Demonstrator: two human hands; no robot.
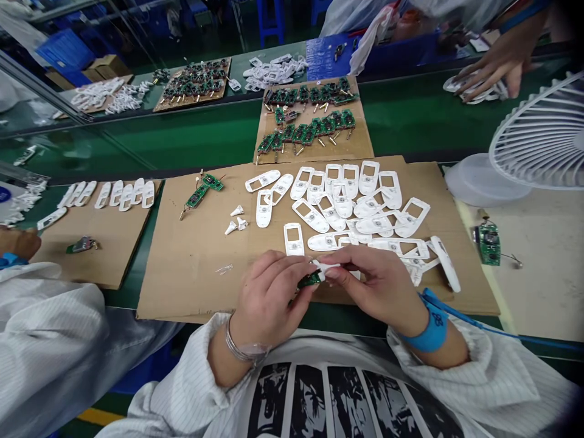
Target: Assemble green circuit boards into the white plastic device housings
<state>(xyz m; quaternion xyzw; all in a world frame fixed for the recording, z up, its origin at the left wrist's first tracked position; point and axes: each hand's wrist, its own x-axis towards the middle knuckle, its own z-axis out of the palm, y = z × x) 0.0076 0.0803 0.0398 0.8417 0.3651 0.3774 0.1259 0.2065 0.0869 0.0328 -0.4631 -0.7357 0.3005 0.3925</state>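
Note:
My left hand (269, 292) is closed around a small green circuit board (311, 279), pinching it near the front edge of a cardboard sheet (191, 261). My right hand (378, 283) is closed too, its fingers pinching a small white plastic piece (326, 268) against that board. Both hands meet over the sheet's near edge. Just beyond them lies a heap of several white plastic shells (360, 204) with window cut-outs. Three small white caps (236, 220) and two green boards with probes (203, 190) lie on the sheet to the left.
A second cardboard (314, 143) further back carries rows of green boards. A white fan (542, 134) and a clear lid (483, 179) stand at the right, with a loose green board (488, 242). A co-worker's sleeve (50, 340) is at the left; another person's hand (495, 70) works at the far right.

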